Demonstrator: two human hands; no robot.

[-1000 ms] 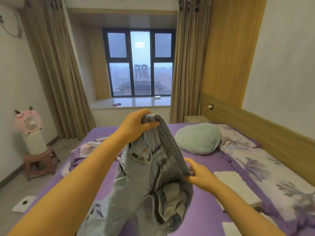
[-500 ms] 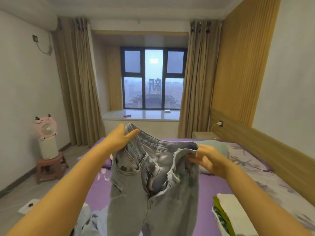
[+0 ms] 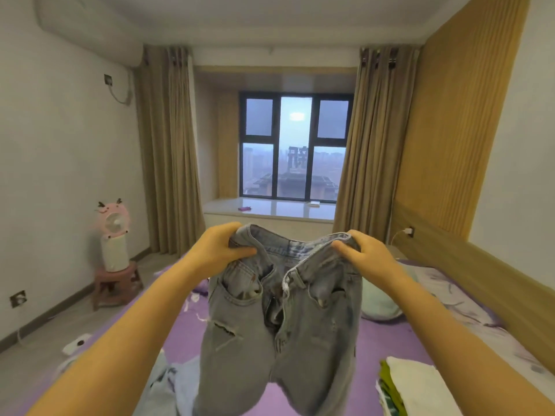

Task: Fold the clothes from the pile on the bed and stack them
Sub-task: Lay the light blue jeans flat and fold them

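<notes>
Jeans (image 3: 279,319) hang from waistband, left hand (image 3: 220,246) and right hand (image 3: 365,253) gripping opposite ends, above bed (image 3: 387,334).

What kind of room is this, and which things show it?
Most likely a home bedroom: a bed with a purple sheet and wooden headboard, a pillow, curtains beside a window, and folded clothes stacked on the bed.

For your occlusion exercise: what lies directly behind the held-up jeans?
Around the jeans, purple bed and a teal pillow's edge show. Whatever lies straight behind the denim is covered.
</notes>
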